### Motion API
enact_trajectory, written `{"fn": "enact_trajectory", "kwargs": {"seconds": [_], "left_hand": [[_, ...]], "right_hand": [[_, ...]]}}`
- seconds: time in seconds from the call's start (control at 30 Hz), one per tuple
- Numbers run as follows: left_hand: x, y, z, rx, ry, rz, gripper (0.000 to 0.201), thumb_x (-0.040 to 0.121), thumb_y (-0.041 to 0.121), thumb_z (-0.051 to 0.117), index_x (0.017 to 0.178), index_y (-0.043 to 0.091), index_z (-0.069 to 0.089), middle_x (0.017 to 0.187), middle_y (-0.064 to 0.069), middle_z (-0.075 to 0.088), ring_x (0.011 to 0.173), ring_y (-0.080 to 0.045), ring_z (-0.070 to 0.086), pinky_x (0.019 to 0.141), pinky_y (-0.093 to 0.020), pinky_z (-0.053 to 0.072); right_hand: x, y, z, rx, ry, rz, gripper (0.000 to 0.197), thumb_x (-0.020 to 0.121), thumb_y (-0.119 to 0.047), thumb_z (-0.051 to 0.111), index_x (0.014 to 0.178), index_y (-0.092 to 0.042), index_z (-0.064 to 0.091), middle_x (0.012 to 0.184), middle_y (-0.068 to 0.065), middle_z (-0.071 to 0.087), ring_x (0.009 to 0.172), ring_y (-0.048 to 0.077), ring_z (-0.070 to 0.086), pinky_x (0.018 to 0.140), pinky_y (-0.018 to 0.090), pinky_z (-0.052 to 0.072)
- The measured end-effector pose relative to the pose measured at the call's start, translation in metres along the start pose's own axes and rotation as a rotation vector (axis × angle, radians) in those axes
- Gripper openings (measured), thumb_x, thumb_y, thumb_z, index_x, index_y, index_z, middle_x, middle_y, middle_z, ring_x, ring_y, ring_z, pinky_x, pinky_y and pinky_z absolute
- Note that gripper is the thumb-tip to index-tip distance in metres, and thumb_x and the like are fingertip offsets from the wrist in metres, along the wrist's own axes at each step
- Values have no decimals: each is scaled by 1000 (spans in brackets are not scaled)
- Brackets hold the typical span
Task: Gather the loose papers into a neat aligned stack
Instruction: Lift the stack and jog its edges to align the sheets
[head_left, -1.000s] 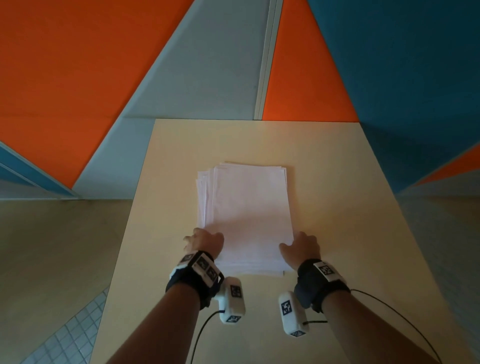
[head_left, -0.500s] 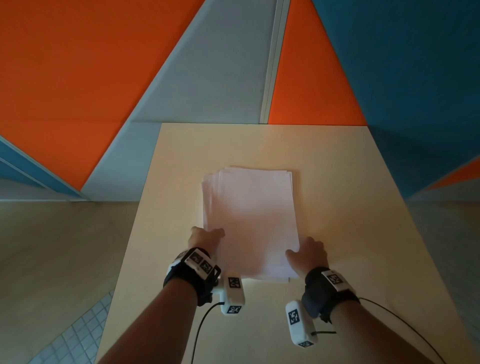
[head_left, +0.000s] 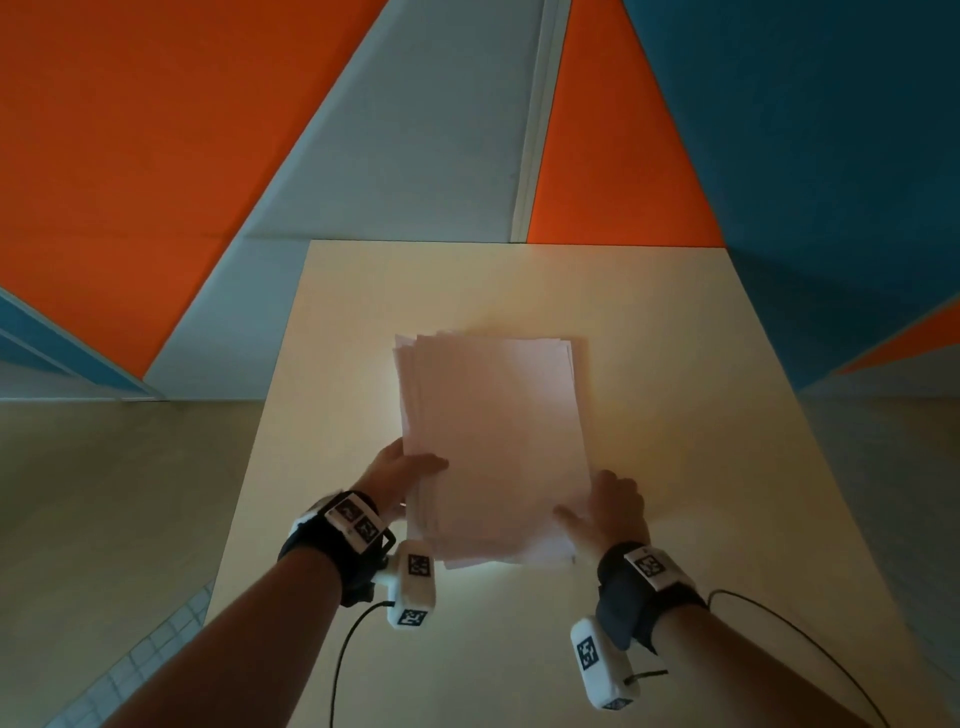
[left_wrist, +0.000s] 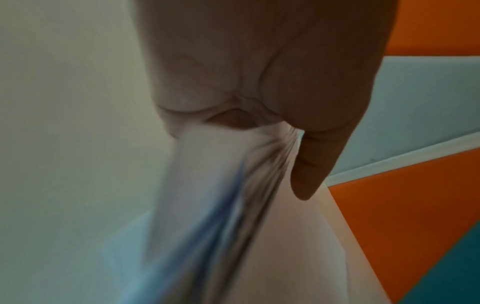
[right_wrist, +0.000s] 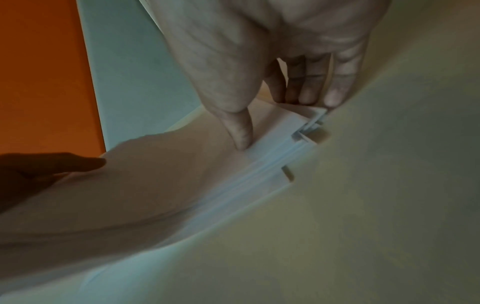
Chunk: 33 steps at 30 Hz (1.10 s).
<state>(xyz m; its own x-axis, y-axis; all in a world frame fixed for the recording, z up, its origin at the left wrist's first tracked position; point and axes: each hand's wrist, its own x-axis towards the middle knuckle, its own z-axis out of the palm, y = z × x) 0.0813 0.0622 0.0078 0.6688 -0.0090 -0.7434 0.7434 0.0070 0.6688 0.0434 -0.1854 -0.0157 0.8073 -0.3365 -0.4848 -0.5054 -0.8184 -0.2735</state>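
Observation:
A pile of white papers (head_left: 493, 441) sits in the middle of the light wooden table (head_left: 701, 467), its left edges and near corners still fanned. My left hand (head_left: 402, 470) grips the pile's left side near the front, thumb on top and fingers beneath; the left wrist view shows the sheets (left_wrist: 233, 205) bent under the thumb. My right hand (head_left: 605, 506) pinches the near right corner, thumb on top. In the right wrist view the fingers (right_wrist: 309, 88) sit under the staggered corner of the papers (right_wrist: 155, 195).
The table's left edge (head_left: 249, 467) drops to a tiled floor. Orange, grey and blue wall panels (head_left: 415, 130) rise behind the table's far edge. Cables (head_left: 343, 654) run back from both wrist cameras over the near tabletop.
Both hands went from resting flat at the pile's near corners to gripping it, thumbs on top. The near end of the pile has lifted a little and the left-side fan has narrowed.

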Motion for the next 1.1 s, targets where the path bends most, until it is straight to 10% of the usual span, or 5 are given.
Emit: {"fn": "enact_trajectory", "kwargs": {"seconds": [0.4,0.57,0.77,0.93,1.1], "left_hand": [[-1,-12,-7,14,-50,198,44,87,-2,63,121,25,56,117,-8,68,107,-32,64,92,-54,52],[-13,-6,-18,-40,-72,269,44,83,6,70,122,24,57,111,-6,69,101,-27,66,76,-40,58],[-18,7,-23,-48,-129,363,49,82,8,71,128,16,56,116,-15,69,104,-35,68,84,-50,57],[-18,27,-19,39,-47,481,38,84,-6,66,114,17,63,104,0,73,95,-16,71,91,-39,55],[-23,49,-14,-73,17,598,31,75,-3,77,104,8,71,102,-7,76,96,-22,73,82,-32,58]], "right_hand": [[20,5,-15,106,-65,-43,70,76,-48,71,132,-13,45,132,10,44,120,32,45,95,38,46],[39,-2,-49,722,-196,-98,84,64,-43,86,132,-16,46,125,5,62,109,27,63,95,42,53],[40,-20,-83,1034,-336,-171,37,65,-8,84,97,-2,68,96,18,71,101,43,66,101,59,46],[34,-22,-93,1065,-278,-210,44,67,-6,86,106,5,68,106,18,74,103,33,71,104,48,47],[18,-27,-100,1052,-146,-262,34,72,3,81,104,3,70,98,11,77,91,28,74,82,34,58]]}}
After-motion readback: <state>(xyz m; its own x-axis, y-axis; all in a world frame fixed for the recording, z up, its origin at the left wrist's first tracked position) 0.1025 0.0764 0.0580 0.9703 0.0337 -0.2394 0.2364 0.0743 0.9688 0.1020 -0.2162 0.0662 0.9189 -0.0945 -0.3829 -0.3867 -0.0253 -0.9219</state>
